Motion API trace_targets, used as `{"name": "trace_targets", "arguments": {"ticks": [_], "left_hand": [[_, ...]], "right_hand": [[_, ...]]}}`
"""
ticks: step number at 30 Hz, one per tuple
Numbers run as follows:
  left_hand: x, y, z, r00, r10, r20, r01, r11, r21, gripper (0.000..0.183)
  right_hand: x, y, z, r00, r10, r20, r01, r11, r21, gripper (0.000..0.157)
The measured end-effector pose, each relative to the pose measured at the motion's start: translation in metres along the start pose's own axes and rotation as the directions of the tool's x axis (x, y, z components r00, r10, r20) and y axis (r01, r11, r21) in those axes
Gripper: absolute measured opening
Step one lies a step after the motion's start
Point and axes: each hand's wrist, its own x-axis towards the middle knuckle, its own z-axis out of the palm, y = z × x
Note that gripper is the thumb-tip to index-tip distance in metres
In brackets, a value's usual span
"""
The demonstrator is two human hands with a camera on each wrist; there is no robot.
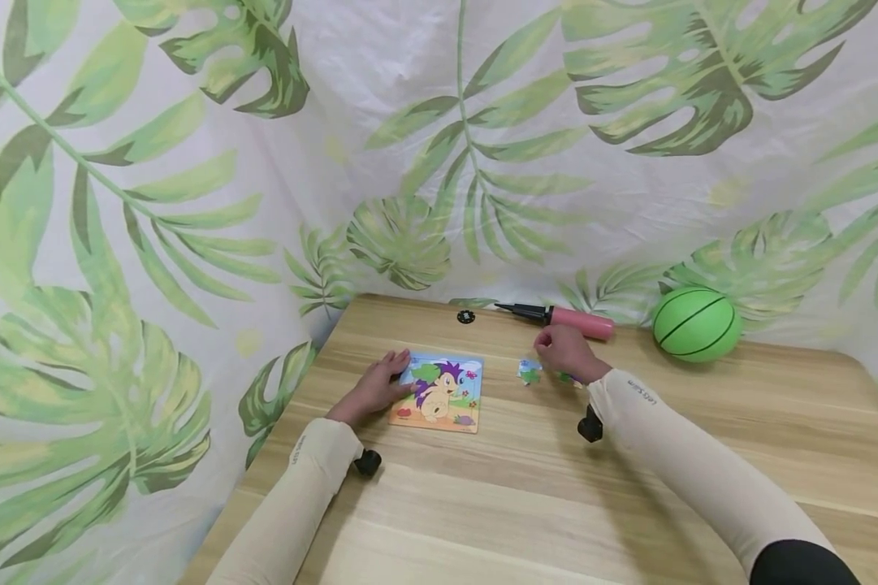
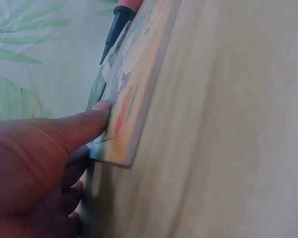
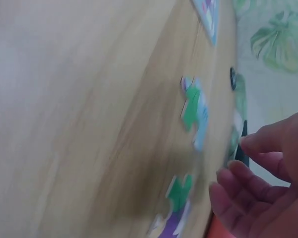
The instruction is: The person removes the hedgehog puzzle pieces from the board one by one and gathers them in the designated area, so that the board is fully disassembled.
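Note:
A square jigsaw puzzle [image 1: 439, 398] with a purple-spined cartoon hedgehog lies on the wooden table. My left hand [image 1: 380, 385] holds its left edge, the thumb [image 2: 89, 126] on the printed face and the other fingers down beside the edge. Right of the puzzle, two loose jigsaw pieces lie apart: a blue and green one [image 3: 194, 111] and a green and purple one [image 3: 178, 206]. Over these pieces hovers my right hand [image 1: 570, 353], its fingers loosely bent and nothing between thumb and fingertips. In the head view it partly covers the second piece.
At the back of the table [image 1: 497, 504] lie a small round black disc [image 1: 466, 316] and a pink hand pump [image 1: 581, 322] with a black nozzle. A green ball [image 1: 697, 324] sits further right. Leaf-printed cloth [image 1: 424, 162] hangs behind and along the left side.

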Motion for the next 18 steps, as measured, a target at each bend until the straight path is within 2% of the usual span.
{"name": "trace_targets", "arguments": {"ticks": [2,5,9,11,13,15,18], "left_hand": [[0.0,-0.001,-0.001,1.0,-0.006,-0.003,0.006,1.0,-0.01,0.074],[0.0,0.002,-0.003,1.0,-0.008,-0.026,0.006,0.998,-0.07,0.076],[0.0,0.018,-0.002,0.997,0.06,-0.049,-0.066,0.988,-0.137,0.078],[-0.002,0.028,0.002,0.993,0.118,-0.027,-0.12,0.986,-0.119,0.08],[-0.004,0.036,0.008,0.989,0.149,0.014,-0.147,0.984,-0.096,0.081],[-0.005,0.042,0.015,0.985,0.167,0.046,-0.163,0.984,-0.072,0.082],[-0.006,0.047,0.024,0.984,0.161,0.074,-0.158,0.987,-0.04,0.082]], "right_hand": [[-0.001,-0.008,0.002,0.999,-0.049,-0.018,0.049,0.999,-0.022,0.017],[-0.003,-0.021,0.004,0.993,-0.119,-0.003,0.119,0.993,-0.025,0.016],[-0.004,-0.039,0.007,0.989,-0.144,0.038,0.145,0.989,-0.018,0.015],[-0.004,-0.046,0.01,0.986,-0.153,0.065,0.155,0.988,-0.017,0.015],[-0.003,-0.052,0.014,0.983,-0.161,0.09,0.163,0.987,-0.009,0.015],[-0.002,-0.058,0.021,0.978,-0.176,0.112,0.178,0.984,-0.008,0.014],[-0.002,-0.067,0.031,0.961,-0.236,0.143,0.242,0.97,-0.026,0.015]]}}
